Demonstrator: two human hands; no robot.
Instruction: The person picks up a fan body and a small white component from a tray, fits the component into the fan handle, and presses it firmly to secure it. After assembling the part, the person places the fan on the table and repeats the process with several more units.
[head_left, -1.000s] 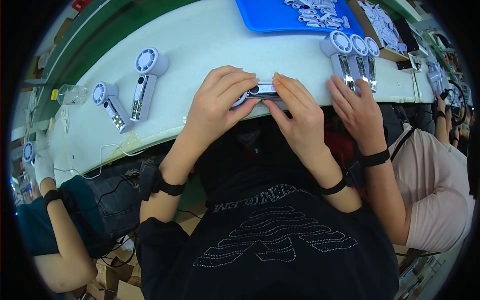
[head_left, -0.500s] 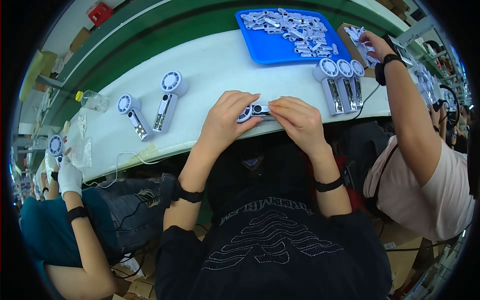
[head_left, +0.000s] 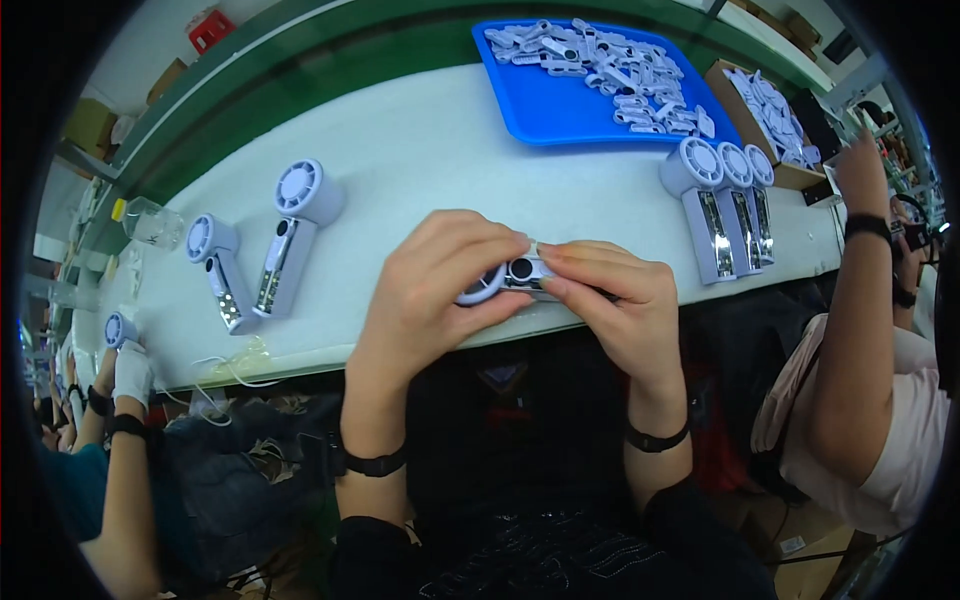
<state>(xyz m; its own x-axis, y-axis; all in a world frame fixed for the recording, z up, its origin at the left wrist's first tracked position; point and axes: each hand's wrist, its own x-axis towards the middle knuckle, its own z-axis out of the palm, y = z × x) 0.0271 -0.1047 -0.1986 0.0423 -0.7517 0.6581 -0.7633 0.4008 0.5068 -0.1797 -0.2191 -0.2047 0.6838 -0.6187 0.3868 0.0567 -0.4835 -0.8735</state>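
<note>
Near the table's front edge, a lavender handheld fan (head_left: 484, 288) lies on its side between my two hands. My left hand (head_left: 428, 290) wraps round its round head, thumb on the near side and fingers on the far side. With thumb and fingertips, my right hand (head_left: 615, 300) pinches a part at the fan's handle; a small pale piece shows between the fingertips, too covered to name. A black round spot shows on the handle. Most of the handle is hidden behind my right fingers.
Two fans (head_left: 292, 235) with open handles stand at left, three more (head_left: 705, 215) at right. A blue tray (head_left: 560, 125) of small lavender parts lies at the back, beside a cardboard box (head_left: 730, 90). A bottle (head_left: 155, 222) stands far left. Co-workers' arms (head_left: 865, 300) flank both sides.
The view has shifted closer to the table. My hands stay on the fan, fingers nearly unchanged. At right, the co-worker's hand has left the cardboard box and drawn away to the right.
</note>
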